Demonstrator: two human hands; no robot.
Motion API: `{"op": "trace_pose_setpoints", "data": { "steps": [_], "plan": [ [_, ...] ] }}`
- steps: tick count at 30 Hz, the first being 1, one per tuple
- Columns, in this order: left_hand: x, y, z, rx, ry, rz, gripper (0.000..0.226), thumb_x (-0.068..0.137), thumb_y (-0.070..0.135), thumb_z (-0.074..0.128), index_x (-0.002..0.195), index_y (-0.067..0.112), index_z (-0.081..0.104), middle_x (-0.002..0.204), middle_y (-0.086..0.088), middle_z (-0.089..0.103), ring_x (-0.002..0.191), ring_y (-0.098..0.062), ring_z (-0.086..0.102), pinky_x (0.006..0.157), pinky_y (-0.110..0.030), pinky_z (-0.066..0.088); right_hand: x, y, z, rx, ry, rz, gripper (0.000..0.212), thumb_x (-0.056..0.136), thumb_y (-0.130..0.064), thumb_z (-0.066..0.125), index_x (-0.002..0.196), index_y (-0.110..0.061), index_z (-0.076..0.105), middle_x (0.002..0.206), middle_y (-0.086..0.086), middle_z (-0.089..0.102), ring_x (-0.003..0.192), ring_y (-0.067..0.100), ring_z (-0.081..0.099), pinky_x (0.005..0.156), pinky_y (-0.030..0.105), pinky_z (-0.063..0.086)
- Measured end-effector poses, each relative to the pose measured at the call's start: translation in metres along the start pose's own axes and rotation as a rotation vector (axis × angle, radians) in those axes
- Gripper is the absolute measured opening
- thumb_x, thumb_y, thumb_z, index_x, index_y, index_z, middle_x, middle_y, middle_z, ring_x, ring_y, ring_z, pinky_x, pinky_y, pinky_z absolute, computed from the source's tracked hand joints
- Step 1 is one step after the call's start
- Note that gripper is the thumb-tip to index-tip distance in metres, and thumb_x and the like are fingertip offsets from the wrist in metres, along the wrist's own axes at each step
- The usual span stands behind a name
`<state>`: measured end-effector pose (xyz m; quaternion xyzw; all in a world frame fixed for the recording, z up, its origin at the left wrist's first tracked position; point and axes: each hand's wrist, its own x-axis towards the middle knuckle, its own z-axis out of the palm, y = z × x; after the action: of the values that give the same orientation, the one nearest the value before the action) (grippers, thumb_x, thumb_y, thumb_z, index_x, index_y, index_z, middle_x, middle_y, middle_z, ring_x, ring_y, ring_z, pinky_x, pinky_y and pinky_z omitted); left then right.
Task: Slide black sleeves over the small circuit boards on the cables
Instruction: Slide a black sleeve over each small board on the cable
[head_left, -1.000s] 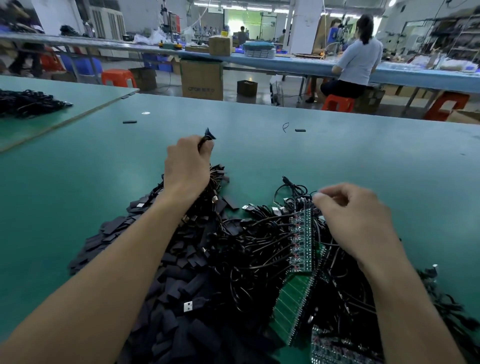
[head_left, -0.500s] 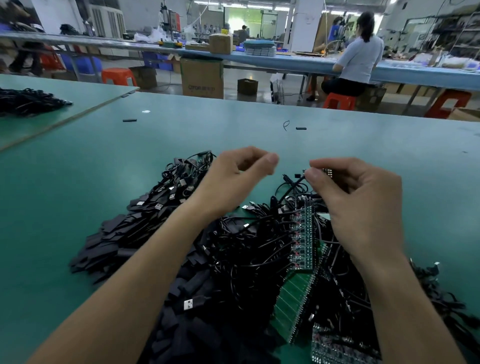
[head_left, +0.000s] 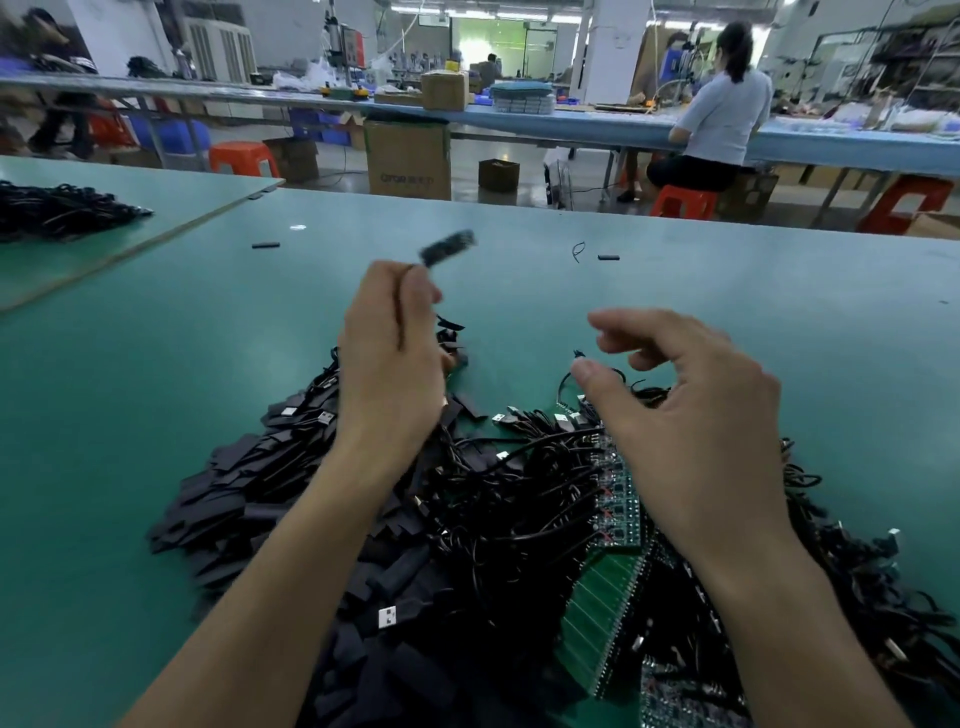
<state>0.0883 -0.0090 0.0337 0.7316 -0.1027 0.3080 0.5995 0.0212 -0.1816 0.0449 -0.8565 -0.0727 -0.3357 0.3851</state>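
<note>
Parted since half a second ago, from a close two-handed pinch: left hand (head_left: 389, 353) now swung up and outward, fingers clenched round a thin cable (head_left: 401, 312), with its dark end piece (head_left: 447, 247) sticking out just beyond the knuckles, too blurred to tell whether sleeved or bare. Right hand (head_left: 685, 415) released, fingers loosely curled on nothing, hovering above the tangle of cables (head_left: 509, 499). Heap of black sleeves (head_left: 249, 488) below and outward of the left hand, on the table (head_left: 130, 389); green board panel (head_left: 608, 587) under the right wrist.

Probably feather-light all round. Sleeves likely soft, flat and easily collapsed: best pinched at the edges so the mouth gapes. Boards stiff but small, likely fragile at the wire joint: best held by the long edges near the cable, not tugged by the limp cord.
</note>
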Motion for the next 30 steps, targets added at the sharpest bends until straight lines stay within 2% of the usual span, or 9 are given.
{"op": "trace_pose_setpoints", "data": {
  "steps": [3,5,10,12,13,16,19,26,30],
  "plan": [
    [0.009,-0.007,-0.013,-0.061,0.212,-0.181,0.029,0.109,0.027,0.033,0.083,0.024,0.046,0.066,0.008,0.042,0.048,-0.002,0.036,0.046,-0.029,0.035,-0.002,-0.003,0.004,-0.081,-0.06,-0.071,0.023,0.085,-0.023,0.078,0.107,-0.028,0.075,0.09,-0.02,0.066,0.094,0.009,0.06,0.081,0.017,0.042],
    [0.012,-0.008,-0.019,-0.14,0.321,-0.209,0.03,0.108,0.033,0.033,0.08,0.024,0.042,0.065,0.009,0.039,0.05,-0.004,0.034,0.047,-0.025,0.031,-0.004,-0.009,0.009,-0.117,-0.121,-0.153,0.019,0.085,-0.022,0.078,0.104,-0.026,0.076,0.093,-0.013,0.07,0.092,0.011,0.058,0.082,0.023,0.041],
    [0.013,-0.002,-0.018,-0.189,0.338,-0.2,0.023,0.103,0.041,0.039,0.086,0.026,0.037,0.053,0.014,0.039,0.047,-0.006,0.032,0.042,-0.024,0.03,0.003,-0.048,0.031,-0.312,-0.49,-0.425,0.013,0.09,-0.022,0.067,0.098,-0.029,0.076,0.101,-0.009,0.069,0.102,0.018,0.055,0.088,0.036,0.041],
    [0.013,0.0,-0.02,-0.191,0.341,-0.197,0.018,0.104,0.038,0.04,0.089,0.028,0.038,0.052,0.014,0.04,0.046,-0.005,0.033,0.042,-0.024,0.031,0.005,-0.062,0.047,-0.439,-0.64,-0.534,0.008,0.086,-0.016,0.063,0.082,-0.023,0.063,0.099,-0.005,0.065,0.102,0.022,0.054,0.079,0.034,0.032],
    [0.013,0.001,-0.021,-0.182,0.344,-0.188,0.017,0.105,0.036,0.04,0.09,0.028,0.039,0.055,0.013,0.041,0.047,-0.006,0.034,0.043,-0.025,0.032,0.005,-0.066,0.056,-0.485,-0.714,-0.554,0.017,0.085,-0.014,0.062,0.077,-0.024,0.051,0.101,-0.003,0.064,0.103,0.023,0.054,0.077,0.033,0.027],
    [0.014,0.003,-0.024,-0.153,0.35,-0.15,0.019,0.105,0.033,0.042,0.086,0.028,0.04,0.063,0.009,0.04,0.05,-0.006,0.035,0.046,-0.027,0.033,-0.002,-0.066,0.079,-0.581,-0.894,-0.486,0.011,0.091,-0.021,0.062,0.101,-0.024,0.058,0.116,0.002,0.062,0.115,0.025,0.054,0.083,0.033,0.028],
    [0.013,0.004,-0.023,-0.145,0.342,-0.135,0.021,0.104,0.034,0.044,0.085,0.027,0.041,0.068,0.006,0.04,0.054,-0.008,0.036,0.05,-0.029,0.034,-0.011,-0.06,0.097,-0.671,-0.977,-0.461,0.025,0.091,-0.026,0.066,0.115,-0.022,0.062,0.12,0.004,0.061,0.116,0.026,0.054,0.083,0.033,0.028],
    [0.011,0.004,-0.019,-0.134,0.322,-0.156,0.02,0.099,0.038,0.047,0.083,0.027,0.042,0.075,0.003,0.044,0.066,-0.016,0.038,0.063,-0.039,0.036,-0.016,-0.056,0.097,-0.608,-0.981,-0.378,0.026,0.089,-0.01,0.063,0.115,-0.016,0.063,0.116,0.01,0.061,0.113,0.032,0.059,0.081,0.032,0.029],
    [0.012,0.002,-0.019,-0.079,0.314,-0.138,0.02,0.097,0.038,0.049,0.081,0.028,0.043,0.072,0.003,0.048,0.063,-0.015,0.042,0.061,-0.038,0.036,-0.012,-0.063,0.076,-0.507,-0.725,-0.411,0.031,0.085,-0.006,0.06,0.113,-0.018,0.055,0.106,0.008,0.063,0.102,0.031,0.061,0.075,0.032,0.03]
  ]
}}
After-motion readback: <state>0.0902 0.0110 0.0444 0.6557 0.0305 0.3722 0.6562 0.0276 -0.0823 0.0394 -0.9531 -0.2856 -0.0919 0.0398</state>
